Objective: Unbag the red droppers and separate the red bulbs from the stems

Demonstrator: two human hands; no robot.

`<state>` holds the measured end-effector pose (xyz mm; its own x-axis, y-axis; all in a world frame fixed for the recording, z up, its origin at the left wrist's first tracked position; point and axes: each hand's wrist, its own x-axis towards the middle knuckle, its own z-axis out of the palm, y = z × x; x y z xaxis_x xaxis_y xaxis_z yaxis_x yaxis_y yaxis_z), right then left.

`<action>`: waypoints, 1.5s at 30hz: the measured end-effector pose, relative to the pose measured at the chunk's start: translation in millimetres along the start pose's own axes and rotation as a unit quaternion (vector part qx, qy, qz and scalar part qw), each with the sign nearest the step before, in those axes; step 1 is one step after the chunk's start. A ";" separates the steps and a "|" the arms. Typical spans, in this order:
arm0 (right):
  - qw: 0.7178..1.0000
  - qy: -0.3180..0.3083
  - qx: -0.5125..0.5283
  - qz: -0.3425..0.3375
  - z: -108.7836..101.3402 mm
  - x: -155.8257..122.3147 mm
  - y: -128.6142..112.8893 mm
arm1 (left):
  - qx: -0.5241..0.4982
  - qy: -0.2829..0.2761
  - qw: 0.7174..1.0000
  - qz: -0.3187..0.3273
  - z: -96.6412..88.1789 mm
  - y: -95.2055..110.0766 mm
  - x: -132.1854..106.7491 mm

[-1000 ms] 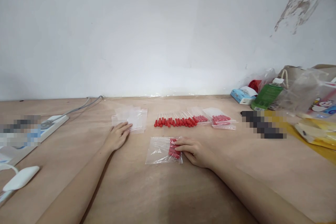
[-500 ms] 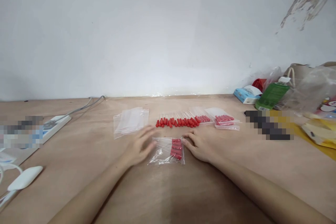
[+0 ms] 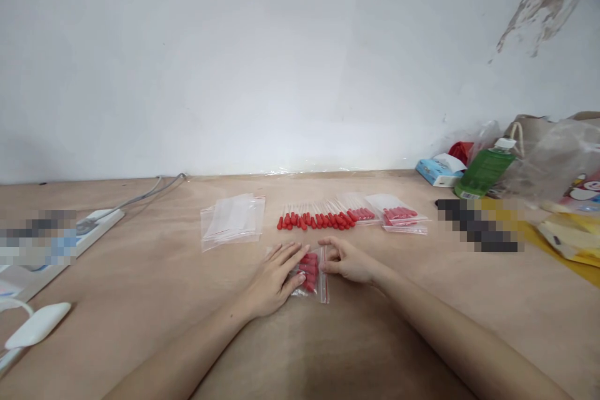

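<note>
A clear zip-lock bag point(image 3: 322, 294) lies flat on the table before me, its red-lined opening to the right. Inside are several thin pale sticks with thick red ends point(image 3: 308, 269). My left hand point(image 3: 276, 278) rests on the bag with its fingers stretched out, covering the sticks' pale parts. At the opening edge, the thumb and curled fingers of my right hand point(image 3: 344, 260) close on the bag. Beyond my hands runs a row of loose red-ended sticks point(image 3: 319, 220). A stack of flat zip-lock bags point(image 3: 232, 219) lies left of the row.
Filled bags point(image 3: 399, 215) lie at the row's right end. Farther right are a tissue pack point(image 3: 438, 172), a green bottle point(image 3: 485, 169) and plastic bags point(image 3: 553, 156). A power strip point(image 3: 100, 225) with cables lies at left. The wall point(image 3: 281, 62) bounds the table's back.
My left hand has moved right and now lies over the bag. The fingers of my right hand have curled in at the bag's right edge, where the red-lined opening now shows clearly.
</note>
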<state>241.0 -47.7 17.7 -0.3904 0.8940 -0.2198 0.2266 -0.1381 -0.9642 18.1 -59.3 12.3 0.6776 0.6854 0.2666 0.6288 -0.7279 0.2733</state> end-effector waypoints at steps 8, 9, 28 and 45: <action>0.996 0.071 0.053 -0.019 3.5 6.0 4.0 | -0.004 0.064 0.998 0.008 -3.8 11.9 0.3; 0.995 0.073 0.058 -0.025 3.5 6.3 4.7 | -0.010 0.066 0.998 0.005 -5.1 13.6 1.0; 0.988 0.054 0.085 -0.114 22.9 9.8 17.7 | -0.069 0.054 0.988 0.123 3.0 -0.5 32.5; 0.991 0.092 0.069 -0.065 18.6 14.5 12.4 | -0.016 0.062 0.994 0.089 -0.1 2.1 29.3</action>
<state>221.6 -44.4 -0.3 -0.2361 0.9690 -0.0729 0.0552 -0.0615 -0.9966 39.2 -40.8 20.7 0.7240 0.5441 0.4240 0.4896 -0.8384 0.2397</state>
